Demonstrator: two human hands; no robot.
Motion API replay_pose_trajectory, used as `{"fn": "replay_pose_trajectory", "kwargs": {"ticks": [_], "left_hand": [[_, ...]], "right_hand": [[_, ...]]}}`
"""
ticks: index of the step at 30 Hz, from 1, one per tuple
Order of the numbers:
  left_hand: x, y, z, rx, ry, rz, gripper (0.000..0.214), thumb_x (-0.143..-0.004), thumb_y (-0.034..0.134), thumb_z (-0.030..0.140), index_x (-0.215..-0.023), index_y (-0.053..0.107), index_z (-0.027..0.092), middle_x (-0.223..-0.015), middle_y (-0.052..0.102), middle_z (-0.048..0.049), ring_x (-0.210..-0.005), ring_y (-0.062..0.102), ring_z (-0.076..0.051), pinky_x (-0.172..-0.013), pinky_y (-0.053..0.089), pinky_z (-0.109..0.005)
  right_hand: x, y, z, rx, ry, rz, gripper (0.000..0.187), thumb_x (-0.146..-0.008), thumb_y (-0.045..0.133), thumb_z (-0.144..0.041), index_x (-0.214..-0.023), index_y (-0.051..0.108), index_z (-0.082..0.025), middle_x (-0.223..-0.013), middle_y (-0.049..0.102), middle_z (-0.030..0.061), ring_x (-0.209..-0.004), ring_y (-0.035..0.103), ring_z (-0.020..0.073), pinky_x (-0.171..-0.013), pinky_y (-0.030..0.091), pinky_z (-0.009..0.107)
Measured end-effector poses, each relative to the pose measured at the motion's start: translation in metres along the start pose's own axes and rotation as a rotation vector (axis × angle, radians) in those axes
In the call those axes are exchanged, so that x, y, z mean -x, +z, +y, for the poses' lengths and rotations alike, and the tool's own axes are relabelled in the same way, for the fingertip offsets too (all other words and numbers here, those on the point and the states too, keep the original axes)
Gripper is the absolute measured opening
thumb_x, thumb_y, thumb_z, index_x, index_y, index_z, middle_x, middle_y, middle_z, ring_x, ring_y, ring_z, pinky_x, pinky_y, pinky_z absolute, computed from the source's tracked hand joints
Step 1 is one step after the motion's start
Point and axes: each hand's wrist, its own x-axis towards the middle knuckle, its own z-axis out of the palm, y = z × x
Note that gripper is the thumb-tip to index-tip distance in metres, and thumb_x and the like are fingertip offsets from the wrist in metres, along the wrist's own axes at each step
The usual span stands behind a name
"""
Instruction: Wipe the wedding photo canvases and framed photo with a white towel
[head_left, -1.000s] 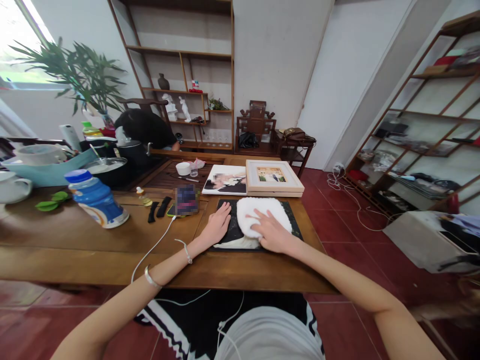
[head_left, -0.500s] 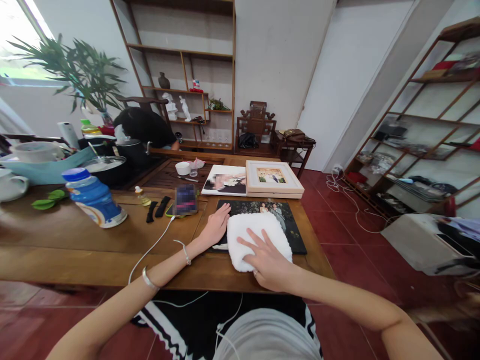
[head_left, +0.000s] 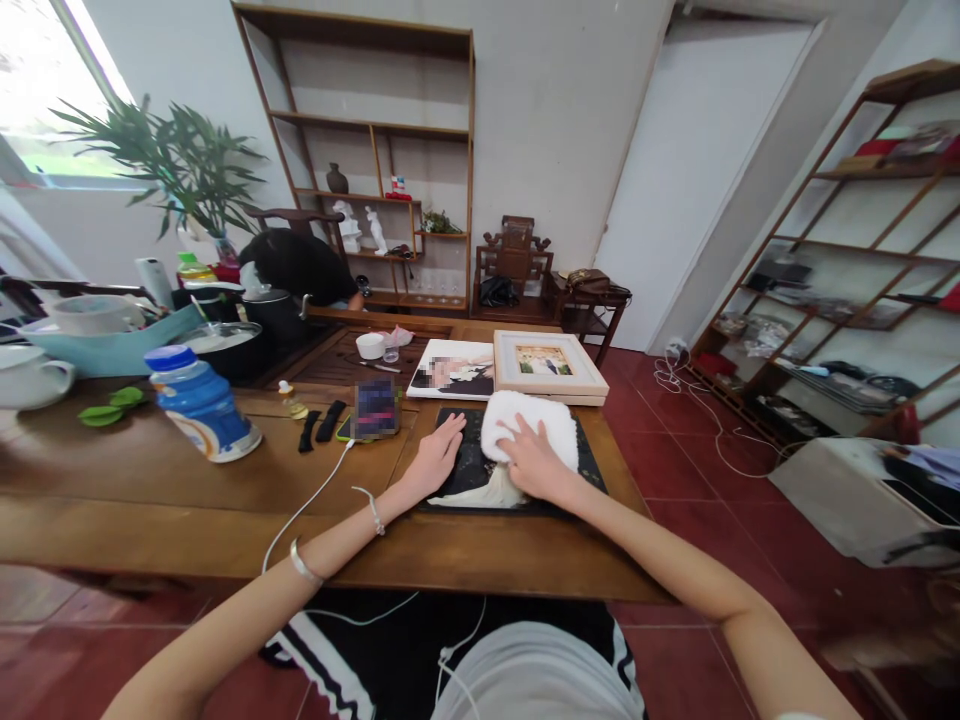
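A dark photo print (head_left: 469, 470) lies flat on the wooden table (head_left: 187, 490) in front of me. My left hand (head_left: 435, 458) rests flat on its left edge, fingers stretched out. My right hand (head_left: 534, 462) presses a folded white towel (head_left: 532, 428) against the far half of the print, fingers spread over the cloth. The towel hides most of the picture; a pale part shows at the near edge.
Beyond the print lie another photo (head_left: 454, 367) and a light framed picture (head_left: 547, 363). A phone (head_left: 375, 408) on a white cable, a blue bottle (head_left: 201, 403), bowls and a kettle sit to the left. A person (head_left: 296, 265) bends behind the table. Shelves stand at right.
My right hand slid the towel back toward me to the print's near edge, then pushed it away again to the far half. My left hand stayed on the print's left edge.
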Motion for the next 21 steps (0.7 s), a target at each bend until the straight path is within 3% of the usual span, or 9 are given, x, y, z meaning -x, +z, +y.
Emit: {"fn": "replay_pose_trajectory", "kwargs": {"ticks": [4,9,12,17,21], "left_hand": [[-0.003,-0.012,0.010,0.161,-0.025,0.141,0.043,-0.094,0.029,0.038,-0.120,0.055,0.016,-0.130,0.053,-0.0069,-0.123,0.046,-0.017,-0.107,0.032,-0.034],[-0.002,-0.015,0.015,0.163,-0.037,0.148,0.045,-0.094,0.028,0.039,-0.118,0.057,0.014,-0.128,0.054,-0.0082,-0.121,0.047,-0.018,-0.106,0.033,-0.035],[0.001,-0.010,0.016,0.101,0.004,0.094,0.043,-0.094,0.030,0.036,-0.118,0.056,0.013,-0.128,0.054,-0.0089,-0.124,0.045,-0.018,-0.106,0.033,-0.036],[0.004,-0.006,0.015,-0.036,0.112,-0.004,0.038,-0.090,0.039,0.030,-0.123,0.053,0.015,-0.132,0.050,-0.0092,-0.127,0.041,-0.021,-0.106,0.033,-0.040],[0.005,-0.004,0.012,-0.097,0.118,-0.065,0.038,-0.088,0.041,0.025,-0.122,0.054,0.015,-0.129,0.053,-0.0096,-0.125,0.043,-0.023,-0.103,0.037,-0.043]], "right_hand": [[0.020,0.002,-0.039,-0.026,-0.241,-0.014,0.048,-0.070,0.044,-0.010,-0.116,0.055,-0.018,-0.146,0.029,0.0083,-0.135,0.009,0.0359,-0.099,0.012,0.067],[0.051,-0.009,-0.056,-0.101,-0.422,-0.086,0.043,-0.069,0.044,-0.010,-0.108,0.060,-0.019,-0.145,0.031,0.0047,-0.136,0.006,0.0316,-0.104,0.013,0.061],[0.070,-0.013,-0.047,-0.178,-0.355,-0.111,0.047,-0.064,0.043,-0.006,-0.107,0.059,-0.018,-0.144,0.032,0.0045,-0.137,0.007,0.0292,-0.106,0.011,0.060],[0.100,-0.010,-0.012,-0.255,-0.094,-0.078,0.047,-0.061,0.038,0.000,-0.099,0.058,-0.018,-0.144,0.033,0.0038,-0.137,0.010,0.0241,-0.109,0.011,0.052],[0.104,-0.005,0.023,-0.211,0.113,-0.028,0.042,-0.068,0.037,-0.002,-0.103,0.056,-0.016,-0.141,0.037,0.0112,-0.137,0.012,0.0239,-0.109,0.013,0.050]]}}
